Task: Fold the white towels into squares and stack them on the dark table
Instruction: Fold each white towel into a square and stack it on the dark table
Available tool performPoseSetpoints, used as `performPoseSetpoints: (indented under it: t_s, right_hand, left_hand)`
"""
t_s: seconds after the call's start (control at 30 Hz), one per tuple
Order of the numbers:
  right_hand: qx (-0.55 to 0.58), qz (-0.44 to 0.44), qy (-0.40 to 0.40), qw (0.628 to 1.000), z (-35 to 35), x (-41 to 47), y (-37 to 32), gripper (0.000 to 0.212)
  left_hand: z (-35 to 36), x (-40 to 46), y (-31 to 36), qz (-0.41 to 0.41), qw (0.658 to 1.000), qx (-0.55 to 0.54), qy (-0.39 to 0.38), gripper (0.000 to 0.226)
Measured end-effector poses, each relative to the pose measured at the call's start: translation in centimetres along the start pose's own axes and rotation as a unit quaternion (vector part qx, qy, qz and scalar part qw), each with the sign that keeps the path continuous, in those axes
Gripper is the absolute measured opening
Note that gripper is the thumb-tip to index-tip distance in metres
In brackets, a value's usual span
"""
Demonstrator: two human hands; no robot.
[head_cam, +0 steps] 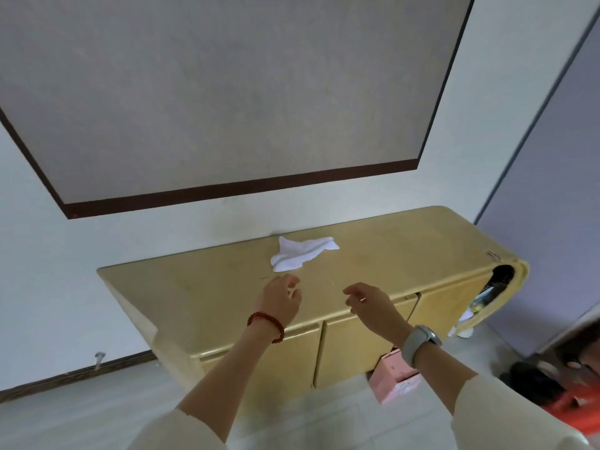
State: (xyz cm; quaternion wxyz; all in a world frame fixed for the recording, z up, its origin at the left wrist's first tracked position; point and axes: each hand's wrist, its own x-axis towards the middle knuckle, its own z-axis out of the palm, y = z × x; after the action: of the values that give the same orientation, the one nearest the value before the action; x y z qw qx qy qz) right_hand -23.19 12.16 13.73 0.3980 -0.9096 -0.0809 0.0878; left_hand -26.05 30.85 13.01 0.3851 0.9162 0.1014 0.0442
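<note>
A single white towel (300,254) lies crumpled on top of a long yellow cabinet (389,254), close to the wall. My left hand (281,300), with a red bead bracelet on its wrist, hovers just below and left of the towel, fingers loosely curled and holding nothing. Over the cabinet's front edge my right hand (370,305), a grey watch on its wrist, hangs in the air with relaxed, empty fingers, to the right of the towel and below it. Neither hand touches the towel. No dark table is in view.
A large grey panel with a dark frame (227,92) hangs on the wall above the cabinet. A pink box (394,375) sits on the floor under the cabinet's right part. Dark and red objects (565,384) lie at the far right, beside a grey-purple wall panel (552,190).
</note>
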Motion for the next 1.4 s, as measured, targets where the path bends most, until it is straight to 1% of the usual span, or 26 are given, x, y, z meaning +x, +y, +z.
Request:
performPoseSetpoints:
  t_s: [0.17,0.27,0.3,0.43,0.53,0.57,0.63,0.7,0.73,0.77,0.83,0.9,0.93,0.97,1.03,1.07,1.1,1.13,1.2,1.27,1.33,1.4]
  right_hand:
    - [-0.016,0.008,-0.028,0.999,0.9,10.6,3.3,0.027]
    - [-0.040,-0.004,-0.051,0.998,2.1,18.1,6.0,0.028]
    - [-0.048,-0.010,-0.064,0.997,2.6,20.5,6.9,0.029]
    - [-0.099,-0.039,-0.137,0.985,4.7,29.1,10.4,0.035]
    - [-0.143,-0.063,-0.172,0.973,6.2,33.5,11.5,0.041]
    - [-0.170,-0.074,-0.187,0.965,6.7,34.5,11.7,0.043]
    - [-0.232,-0.109,-0.222,0.941,7.9,36.8,12.2,0.048]
    - [-0.274,-0.145,-0.239,0.920,9.0,38.5,12.5,0.051]
    - [-0.283,-0.154,-0.242,0.915,9.5,39.1,12.5,0.052]
    - [-0.288,-0.157,-0.243,0.913,10.0,39.7,12.5,0.051]
    - [-0.283,-0.158,-0.239,0.915,10.8,40.7,11.9,0.041]
    - [-0.244,-0.164,-0.210,0.933,11.3,41.7,10.4,0.029]
    - [-0.218,-0.166,-0.189,0.943,11.4,42.2,9.3,0.026]
    - [-0.194,-0.164,-0.170,0.952,11.2,42.7,8.1,0.027]
    - [-0.154,-0.171,-0.123,0.965,10.4,43.2,5.1,0.035]
    - [-0.133,-0.194,-0.093,0.967,9.8,43.1,3.7,0.038]
    - [-0.108,-0.228,-0.063,0.966,9.1,42.9,2.1,0.036]
    - [-0.082,-0.254,-0.048,0.963,8.4,42.7,1.0,0.030]
    - [-0.047,-0.276,-0.070,0.958,7.2,42.3,-1.2,0.017]
    - [-0.066,-0.293,-0.118,0.947,6.4,41.8,-2.8,0.015]
    - [-0.130,-0.302,-0.189,0.925,6.1,41.2,-3.5,0.019]
    - [-0.193,-0.276,-0.303,0.891,6.5,40.5,-3.8,0.020]
  left_hand:
    - [4.6,8.9,-1.7,-0.042,0.999,0.013,-0.013,0.030]
    - [8.2,14.6,-3.3,-0.069,0.997,0.029,-0.010,0.038]
    - [9.3,16.4,-3.9,-0.081,0.996,0.038,-0.008,0.041]
    - [13.5,22.6,-5.9,-0.172,0.982,0.071,0.014,0.054]
    - [15.5,25.7,-7.4,-0.192,0.973,0.129,0.022,0.059]
    - [16.1,26.5,-7.8,-0.195,0.970,0.147,0.020,0.057]
    - [17.2,28.2,-8.5,-0.210,0.964,0.157,0.031,0.044]
    - [17.8,29.5,-8.9,-0.220,0.964,0.137,0.065,0.027]
    - [17.8,29.9,-9.1,-0.228,0.963,0.116,0.085,0.022]
    - [17.6,30.4,-9.2,-0.235,0.962,0.092,0.104,0.020]
    - [16.4,31.2,-9.2,-0.244,0.960,0.045,0.130,0.020]
    - [14.5,32.1,-9.1,-0.233,0.961,0.018,0.147,0.020]
    - [13.3,32.6,-8.9,-0.231,0.960,0.005,0.159,0.020]
    - [12.0,33.2,-8.6,-0.230,0.957,-0.013,0.176,0.019]
    - [9.4,34.0,-7.8,-0.208,0.953,-0.053,0.214,0.019]
    - [8.2,34.2,-7.4,-0.192,0.953,-0.065,0.225,0.020]
    - [6.6,34.2,-7.0,-0.177,0.954,-0.074,0.230,0.020]
    - [5.4,34.1,-6.6,-0.166,0.957,-0.080,0.222,0.020]
    - [3.0,33.4,-6.2,-0.154,0.965,-0.077,0.196,0.022]
    - [0.7,31.8,-6.3,-0.164,0.973,-0.030,0.159,0.041]
    - [-0.9,29.5,-7.1,-0.179,0.977,0.056,0.098,0.056]
    - [-1.8,26.8,-8.6,-0.202,0.973,0.110,0.021,0.058]
